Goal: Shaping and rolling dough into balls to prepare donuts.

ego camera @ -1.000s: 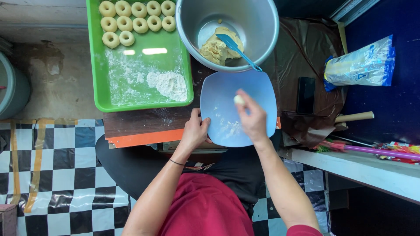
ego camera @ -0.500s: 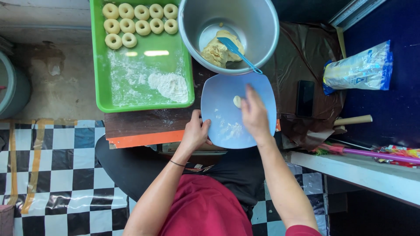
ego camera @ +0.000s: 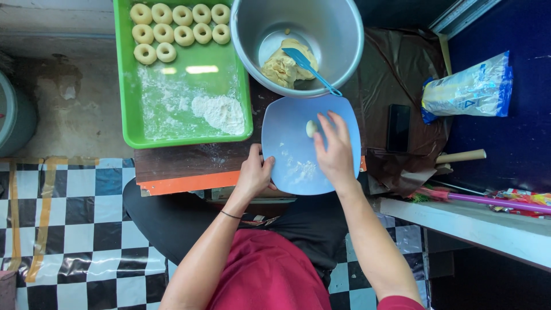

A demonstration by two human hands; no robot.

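Tray (ego camera: 129,86) left of bowl (ego camera: 350,34) — plate (ego camera: 287,132) below.

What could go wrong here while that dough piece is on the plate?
The blue plate juts past the table edge, steadied only by the left hand; it might tip. The small dough piece under the right hand fingertips could roll off. The spatula handle overhangs the plate and may get knocked.

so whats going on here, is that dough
Yes. A person presses a small piece of dough with the right hand on a floured blue plate, which the left hand steadies at its edge. Beyond it, a metal bowl holds more dough and a blue spatula. A green tray carries dough rings and loose flour.
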